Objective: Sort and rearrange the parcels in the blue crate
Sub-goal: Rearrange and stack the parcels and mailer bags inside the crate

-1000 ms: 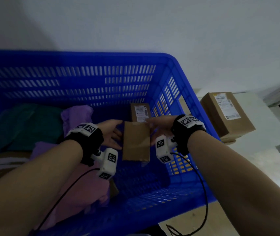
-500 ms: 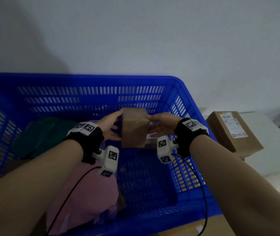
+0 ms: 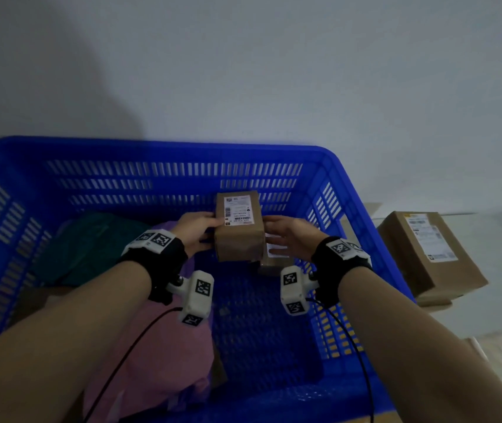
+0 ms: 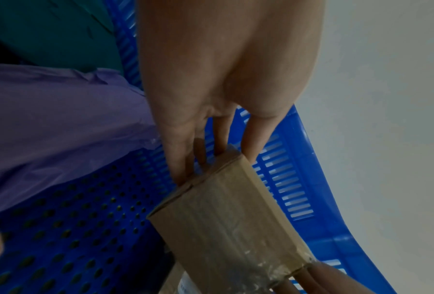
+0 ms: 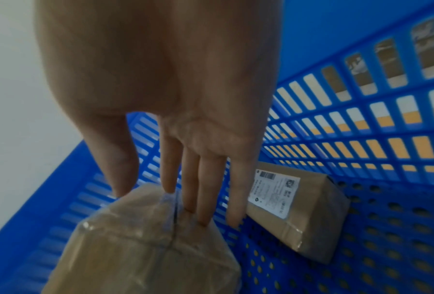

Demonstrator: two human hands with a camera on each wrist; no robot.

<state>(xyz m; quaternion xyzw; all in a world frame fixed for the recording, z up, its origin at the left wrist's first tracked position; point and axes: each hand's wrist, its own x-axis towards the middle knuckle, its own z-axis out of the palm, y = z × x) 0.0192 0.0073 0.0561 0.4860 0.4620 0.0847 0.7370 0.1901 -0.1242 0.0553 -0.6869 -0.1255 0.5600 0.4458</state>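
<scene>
Head view: the small cardboard parcel (image 3: 239, 227) has turned since a second ago; its shipping label now faces up, so it reads as oriented for placing. It hangs above the blue crate (image 3: 164, 178) floor, between the hands. Left hand (image 3: 196, 232) and right hand (image 3: 289, 236) press its ends with straight, slightly spread fingers. A second labelled parcel (image 5: 293, 210) lies just below the right hand.

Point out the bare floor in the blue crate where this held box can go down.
Bare perforated floor lies mid-crate, bordered by the pink bag on the left, the right wall, and the labelled box lying toward the far right corner. The left side is crowded with the purple bag and green bag. Both hands press the held box above it.
</scene>
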